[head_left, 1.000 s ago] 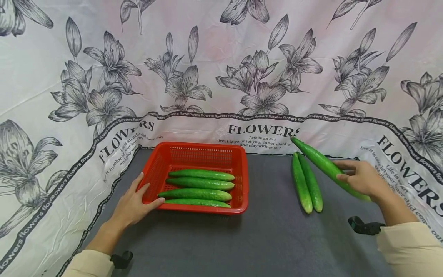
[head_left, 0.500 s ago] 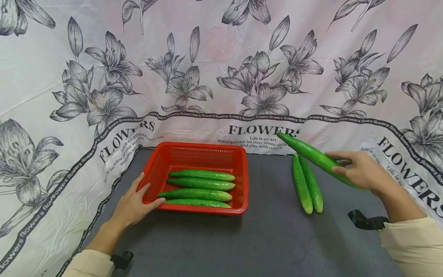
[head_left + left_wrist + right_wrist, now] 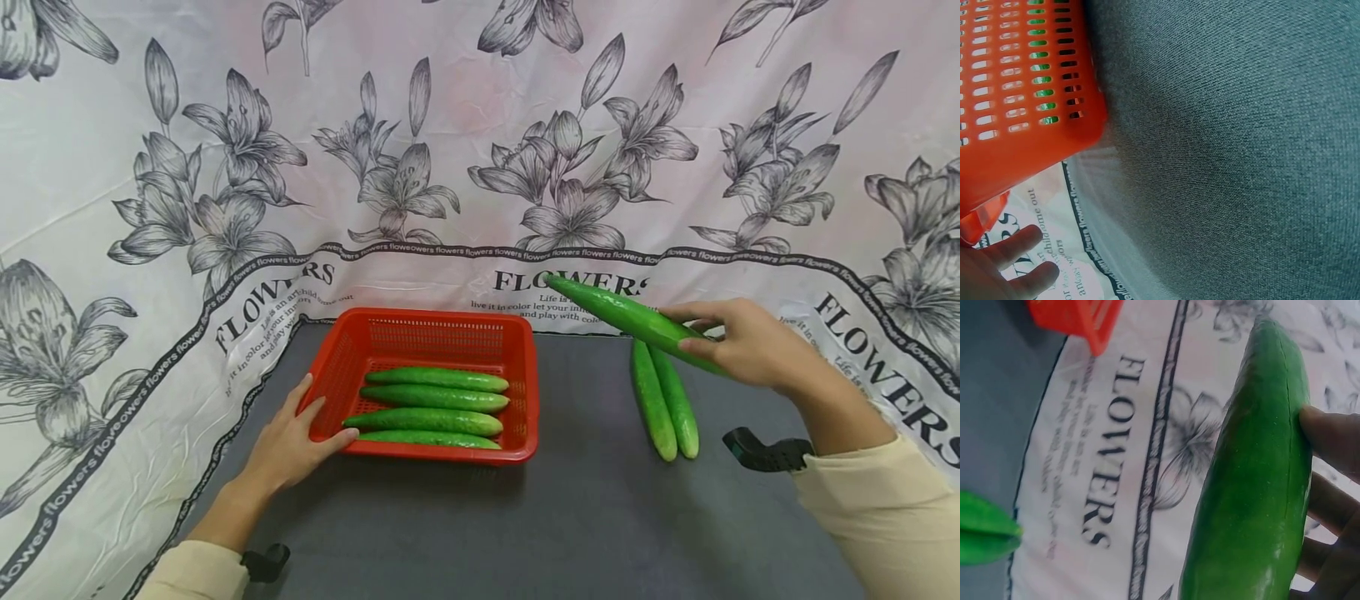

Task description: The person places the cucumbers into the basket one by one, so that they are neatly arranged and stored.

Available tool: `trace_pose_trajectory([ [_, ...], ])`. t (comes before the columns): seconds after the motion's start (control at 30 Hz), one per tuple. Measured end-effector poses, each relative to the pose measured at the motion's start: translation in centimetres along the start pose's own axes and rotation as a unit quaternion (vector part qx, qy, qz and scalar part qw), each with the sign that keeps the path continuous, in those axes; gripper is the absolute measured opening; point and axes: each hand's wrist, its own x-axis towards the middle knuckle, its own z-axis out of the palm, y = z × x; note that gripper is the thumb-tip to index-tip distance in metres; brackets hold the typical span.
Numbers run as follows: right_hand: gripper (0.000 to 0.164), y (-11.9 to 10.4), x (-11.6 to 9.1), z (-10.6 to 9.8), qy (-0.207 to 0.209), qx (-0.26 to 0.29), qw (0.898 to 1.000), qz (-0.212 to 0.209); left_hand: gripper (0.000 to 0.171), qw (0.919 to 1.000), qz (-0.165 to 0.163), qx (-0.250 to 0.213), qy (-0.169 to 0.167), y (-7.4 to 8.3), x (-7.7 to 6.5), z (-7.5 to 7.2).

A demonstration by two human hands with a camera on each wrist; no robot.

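Note:
My right hand (image 3: 750, 343) holds a long green cucumber (image 3: 615, 310) above the table. The cucumber is tilted, its far end pointing up and left toward the basket; in the right wrist view the thumb (image 3: 1335, 440) presses its side. Below it, two more cucumbers (image 3: 654, 404) lie side by side on the table. A red plastic basket (image 3: 531, 400) stands to the left, with several cucumbers (image 3: 431, 398) lying crosswise in it. My left hand (image 3: 288, 442) rests at the basket's front left corner, fingers spread and fairly straight, touching the rim.
A dark grey cloth (image 3: 480, 533) covers the table. Behind and along both sides hangs a white sheet (image 3: 420, 283) printed with flowers and lettering. Each wrist carries a black camera mount, the right one (image 3: 765, 450) near the two loose cucumbers.
My right hand has moved left with the cucumber, whose far end is now closer to the basket. The left hand, basket and lying cucumbers have stayed in place.

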Motion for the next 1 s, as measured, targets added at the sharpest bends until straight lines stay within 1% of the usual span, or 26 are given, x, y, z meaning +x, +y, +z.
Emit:
trace_pose_trajectory([
  [0.2,0.044,-2.5,1.4,0.0,-0.004,0.013,0.999,-0.044,0.088,1.0,-0.001,0.0,0.002,-0.1,-0.1,0.0],
  [0.43,0.044,-5.0,3.2,0.5,-0.01,0.045,0.997,-0.067,0.088,1.0,-0.002,0.002,0.001,-0.2,0.0,-0.1],
  [0.53,0.043,-5.8,4.0,0.7,-0.011,0.051,0.995,-0.085,0.088,1.0,0.0,0.002,0.002,-0.2,0.0,0.0],
  [0.77,0.044,-7.8,5.8,1.4,-0.023,0.058,0.994,-0.091,0.087,0.9999,0.007,0.003,0.008,-0.2,0.1,0.0],
  [1.0,0.044,-9.4,8.0,3.0,-0.014,0.079,0.99,-0.114,0.088,1.0,0.004,0.007,0.003,-0.2,0.1,0.1],
])
